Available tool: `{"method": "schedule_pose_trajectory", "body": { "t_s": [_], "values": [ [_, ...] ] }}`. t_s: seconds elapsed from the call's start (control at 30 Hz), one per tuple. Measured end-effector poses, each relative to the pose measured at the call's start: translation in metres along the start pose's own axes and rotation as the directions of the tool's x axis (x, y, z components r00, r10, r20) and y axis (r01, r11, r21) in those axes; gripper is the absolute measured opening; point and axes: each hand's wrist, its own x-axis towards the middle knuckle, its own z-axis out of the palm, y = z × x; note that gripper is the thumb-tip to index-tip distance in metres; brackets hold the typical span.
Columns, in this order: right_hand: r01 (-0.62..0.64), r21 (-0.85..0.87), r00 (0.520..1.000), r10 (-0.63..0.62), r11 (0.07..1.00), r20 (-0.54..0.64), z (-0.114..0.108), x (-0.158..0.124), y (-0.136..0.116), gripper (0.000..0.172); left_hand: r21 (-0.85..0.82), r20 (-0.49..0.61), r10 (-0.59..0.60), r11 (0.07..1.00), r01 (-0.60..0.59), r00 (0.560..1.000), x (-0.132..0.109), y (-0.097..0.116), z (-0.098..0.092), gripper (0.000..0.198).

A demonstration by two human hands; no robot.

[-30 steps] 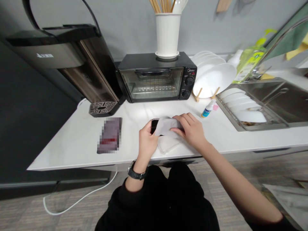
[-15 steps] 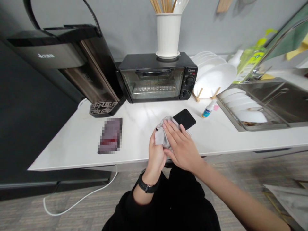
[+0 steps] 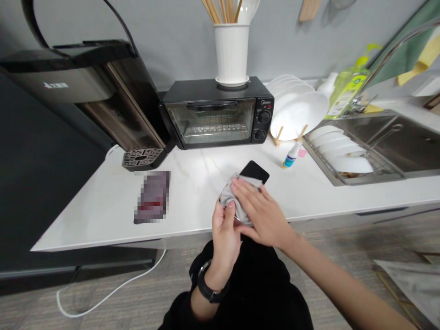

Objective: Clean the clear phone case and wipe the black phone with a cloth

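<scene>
Close to the counter's front edge, my left hand (image 3: 225,229) is closed round a thin object with a shiny dark rim, its thumb pressing on top. Most of that object is hidden beneath a light grey cloth (image 3: 227,195), so its kind cannot be made out. My right hand (image 3: 263,213) lies over the cloth, fingers together and pressing it down, thumb lower near my left hand. Just beyond the fingers, a flat black rectangle with rounded corners (image 3: 255,171) lies on the counter, partly covered. A small white spray bottle with a blue label (image 3: 290,156) stands further right.
A pixelated dark pouch-like item (image 3: 153,197) lies left on the white counter (image 3: 192,201). Behind stand a water dispenser (image 3: 140,114), a toaster oven (image 3: 213,119) bearing a utensil cup (image 3: 232,52), and racked plates (image 3: 297,114). The sink (image 3: 409,151) is right.
My left thumb has come up onto the cloth. The cloth has shifted under my right fingers, and both hands sit slightly lower. The whole view has swung a little to the right.
</scene>
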Motion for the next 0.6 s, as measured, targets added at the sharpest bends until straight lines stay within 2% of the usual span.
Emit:
{"method": "schedule_pose_trajectory", "body": {
  "t_s": [0.1, 0.23, 0.3, 0.37, 0.43, 0.5, 0.53, 0.6],
  "values": [
    [-0.069, -0.005, 0.995, 0.068, 0.998, -0.07, -0.001, 0.0, 0.0, 0.087, 0.03, 0.037, 0.009, 0.999, -0.01, 0.999, 0.0, 0.0, 0.001, 0.04],
    [-0.022, 0.068, 0.999, 0.025, 0.997, -0.043, 0.002, -0.003, 0.002, 0.086, 0.108, 0.048, 0.018, 0.994, -0.023, 0.999, 0.003, 0.001, 0.0, 0.04],
    [-0.124, 0.154, 0.981, 0.145, 0.98, -0.129, 0.006, -0.005, 0.003, 0.077, 0.138, 0.091, 0.055, 0.988, -0.067, 0.994, 0.003, 0.001, -0.001, 0.045],
    [-0.25, 0.347, 0.916, 0.337, 0.904, -0.219, 0.011, -0.005, 0.0, 0.068, 0.202, 0.137, 0.115, 0.969, -0.141, 0.984, 0.002, 0.0, -0.004, 0.05],
    [-0.316, 0.611, 0.81, 0.542, 0.726, -0.225, 0.017, -0.003, -0.007, 0.063, 0.317, 0.175, 0.175, 0.922, -0.224, 0.969, 0.003, -0.002, -0.008, 0.05],
    [-0.272, 0.855, 0.702, 0.698, 0.443, -0.138, 0.022, 0.001, -0.016, 0.062, 0.428, 0.213, 0.244, 0.847, -0.315, 0.946, 0.003, -0.001, -0.011, 0.048],
    [-0.214, 0.936, 0.666, 0.743, 0.28, -0.07, 0.023, 0.004, -0.02, 0.061, 0.472, 0.235, 0.273, 0.807, -0.355, 0.933, 0.004, 0.0, -0.012, 0.046],
    [-0.102, 0.995, 0.636, 0.768, -0.013, 0.075, 0.025, 0.009, -0.026, 0.051, 0.538, 0.283, 0.304, 0.735, -0.412, 0.91, 0.005, 0.005, -0.011, 0.042]
  ]
}}
